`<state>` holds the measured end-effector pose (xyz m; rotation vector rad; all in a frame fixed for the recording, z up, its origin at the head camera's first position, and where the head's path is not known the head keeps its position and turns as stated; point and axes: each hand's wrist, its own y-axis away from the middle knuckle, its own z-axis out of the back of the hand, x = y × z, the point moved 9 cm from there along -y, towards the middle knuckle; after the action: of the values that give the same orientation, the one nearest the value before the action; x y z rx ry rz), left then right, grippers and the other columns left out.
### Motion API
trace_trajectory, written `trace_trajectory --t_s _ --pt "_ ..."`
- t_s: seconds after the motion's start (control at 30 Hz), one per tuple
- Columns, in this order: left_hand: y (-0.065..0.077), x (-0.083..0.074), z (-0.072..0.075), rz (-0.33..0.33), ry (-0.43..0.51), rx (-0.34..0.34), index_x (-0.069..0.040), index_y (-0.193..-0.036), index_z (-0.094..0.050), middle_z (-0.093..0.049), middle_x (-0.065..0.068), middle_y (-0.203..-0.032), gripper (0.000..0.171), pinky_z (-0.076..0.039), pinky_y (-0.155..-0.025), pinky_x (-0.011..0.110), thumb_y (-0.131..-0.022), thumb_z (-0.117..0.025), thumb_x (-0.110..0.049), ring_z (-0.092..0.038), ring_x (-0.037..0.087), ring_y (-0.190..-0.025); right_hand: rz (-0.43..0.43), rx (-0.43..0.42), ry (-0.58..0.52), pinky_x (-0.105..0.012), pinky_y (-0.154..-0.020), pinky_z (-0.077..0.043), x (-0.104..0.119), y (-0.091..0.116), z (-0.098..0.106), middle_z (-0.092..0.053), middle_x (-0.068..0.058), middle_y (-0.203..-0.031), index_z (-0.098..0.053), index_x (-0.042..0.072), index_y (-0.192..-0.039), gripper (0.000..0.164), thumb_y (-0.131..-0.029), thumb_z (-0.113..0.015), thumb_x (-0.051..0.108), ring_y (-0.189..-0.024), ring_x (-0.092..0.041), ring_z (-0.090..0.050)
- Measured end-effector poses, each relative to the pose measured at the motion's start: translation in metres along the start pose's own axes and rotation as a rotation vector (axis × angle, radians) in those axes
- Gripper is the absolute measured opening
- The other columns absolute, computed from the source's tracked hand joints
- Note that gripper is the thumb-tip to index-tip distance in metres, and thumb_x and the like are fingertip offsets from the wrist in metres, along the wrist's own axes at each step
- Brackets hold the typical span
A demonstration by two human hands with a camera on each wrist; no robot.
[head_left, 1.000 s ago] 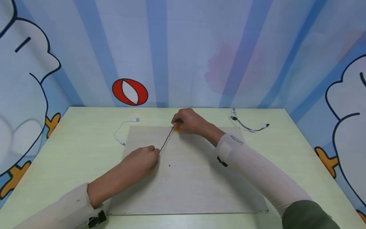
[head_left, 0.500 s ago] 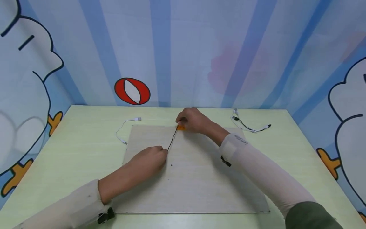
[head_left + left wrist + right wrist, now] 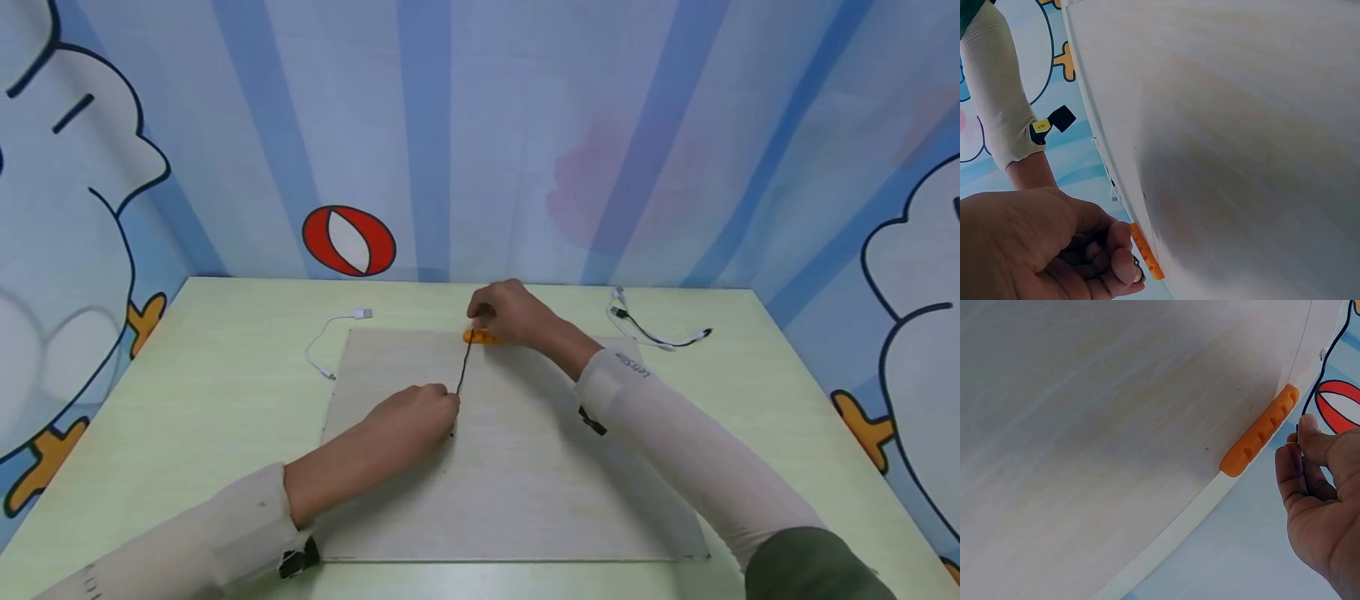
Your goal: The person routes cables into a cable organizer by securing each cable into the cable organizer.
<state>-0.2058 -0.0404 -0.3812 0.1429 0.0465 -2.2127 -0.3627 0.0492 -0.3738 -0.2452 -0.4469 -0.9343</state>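
A thin black cable (image 3: 463,367) runs taut between my two hands. My left hand (image 3: 416,417) grips its near part over the middle of the board, fingers curled, as the left wrist view shows. At the board's far edge my right hand (image 3: 517,312) pinches the cable's far part between thumb and fingers. Just below those fingers lies an orange cable holder (image 3: 1260,431) with a row of notches along one side; the head view shows only part of it. From the head view the cable crosses in front of its left end; I cannot tell whether it sits in a notch.
A pale square board (image 3: 570,483) lies on the light yellow table (image 3: 225,400). One short white USB cable (image 3: 318,337) lies left of the board. Black and white cables (image 3: 652,333) lie together at the back right. A printed cloth backdrop (image 3: 495,142) rises behind the table.
My left hand has moved right, swinging the black cable closer to straight up and down in the head view. More of the orange cable holder shows. My right hand has shifted slightly right.
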Motion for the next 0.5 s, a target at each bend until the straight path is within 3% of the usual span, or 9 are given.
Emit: trace_trajectory --t_s 0.27,0.5 --pt "-0.007 -0.0062 -0.0035 -0.026 -0.099 0.008 0.005 -0.105 -0.081 -0.077 0.016 -0.093 0.005 -0.066 -0.068 0.037 -0.103 -0.078 0.003 -0.078 0.027 -0.08 -0.026 0.007 -0.001 -0.045 -0.105 -0.063 -0.0038 -0.0028 -0.0009 -0.084 -0.014 -0.122 -0.084 0.003 -0.117 0.014 -0.109 -0.072 0.004 -0.117 -0.032 -0.077" --pt "-0.007 -0.0094 -0.0041 -0.029 -0.112 0.006 0.004 -0.104 -0.081 -0.077 0.015 -0.094 0.004 -0.066 -0.069 0.034 -0.102 -0.079 0.002 -0.078 0.025 -0.08 -0.01 0.004 0.0 -0.045 -0.105 -0.064 -0.0017 -0.005 -0.0032 -0.084 -0.016 -0.126 -0.085 0.001 -0.12 0.02 -0.109 -0.068 -0.002 -0.121 -0.034 -0.078"
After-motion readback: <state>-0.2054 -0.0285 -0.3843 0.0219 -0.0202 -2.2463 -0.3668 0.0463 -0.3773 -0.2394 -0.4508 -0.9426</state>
